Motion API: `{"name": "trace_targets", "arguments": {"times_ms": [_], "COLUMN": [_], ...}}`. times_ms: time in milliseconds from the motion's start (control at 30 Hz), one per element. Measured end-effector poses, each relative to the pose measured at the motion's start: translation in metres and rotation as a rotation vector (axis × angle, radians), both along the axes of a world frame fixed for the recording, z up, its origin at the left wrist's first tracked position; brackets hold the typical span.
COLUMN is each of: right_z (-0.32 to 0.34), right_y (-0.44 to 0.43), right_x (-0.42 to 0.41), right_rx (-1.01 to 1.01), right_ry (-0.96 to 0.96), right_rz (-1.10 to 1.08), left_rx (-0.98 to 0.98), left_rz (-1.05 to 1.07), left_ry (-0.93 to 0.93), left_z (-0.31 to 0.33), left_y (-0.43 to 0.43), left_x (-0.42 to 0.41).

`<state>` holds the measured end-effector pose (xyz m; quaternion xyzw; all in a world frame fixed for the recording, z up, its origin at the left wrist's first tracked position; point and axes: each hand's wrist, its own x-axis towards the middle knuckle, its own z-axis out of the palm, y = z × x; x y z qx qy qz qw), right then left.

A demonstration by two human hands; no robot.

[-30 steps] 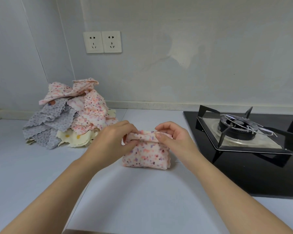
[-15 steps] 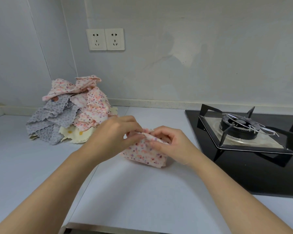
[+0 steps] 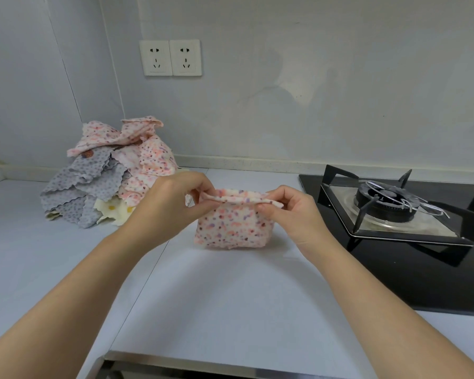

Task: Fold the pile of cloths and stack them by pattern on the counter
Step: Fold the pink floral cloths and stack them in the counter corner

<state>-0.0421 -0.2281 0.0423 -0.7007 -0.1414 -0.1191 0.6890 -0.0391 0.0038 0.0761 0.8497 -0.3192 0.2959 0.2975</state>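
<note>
A small pink floral cloth (image 3: 231,228), folded, hangs over the white counter (image 3: 216,296) with its lower edge touching the surface. My left hand (image 3: 173,206) pinches its upper left corner and my right hand (image 3: 290,212) pinches its upper right corner, holding the top edge level between them. At the back left lies the pile of unfolded cloths (image 3: 107,173): pink floral ones on top, grey dotted ones with wavy edges at the left, a cream one with yellow flowers underneath.
A black gas hob (image 3: 394,214) with a burner and metal pan support fills the right side, close to my right hand. Two wall sockets (image 3: 170,57) sit on the back wall. The counter's front edge runs along the bottom.
Both hands have lifted the cloth's top edge and drawn apart, so the folded cloth now hangs spread between them instead of being bunched low on the counter.
</note>
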Motion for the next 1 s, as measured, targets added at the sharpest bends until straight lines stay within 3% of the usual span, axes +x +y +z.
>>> {"name": "trace_targets", "arguments": {"times_ms": [333, 433, 567, 700, 867, 1000], "right_z": [0.001, 0.0, -0.002, -0.009, -0.007, -0.012], "right_y": [-0.002, 0.001, 0.009, 0.019, 0.02, 0.028], "right_x": [0.001, 0.0, -0.002, -0.002, -0.002, -0.004], "right_rx": [0.14, 0.128, 0.177, 0.22, 0.431, 0.387], "right_ry": [0.065, 0.118, 0.16, 0.169, 0.259, 0.502], "right_rz": [0.058, 0.064, 0.018, -0.054, -0.042, 0.095], "left_rx": [-0.048, -0.189, -0.557, -0.607, -0.648, -0.614], "left_rz": [0.022, 0.065, 0.024, 0.083, 0.208, 0.298], "left_ry": [0.126, 0.271, 0.557, 0.825, 0.62, 0.45], "left_z": [0.003, 0.003, -0.007, -0.027, -0.033, -0.039], "left_y": [-0.004, -0.009, -0.026, -0.04, -0.046, -0.051], "left_x": [-0.006, -0.008, -0.005, 0.001, 0.003, -0.004]}}
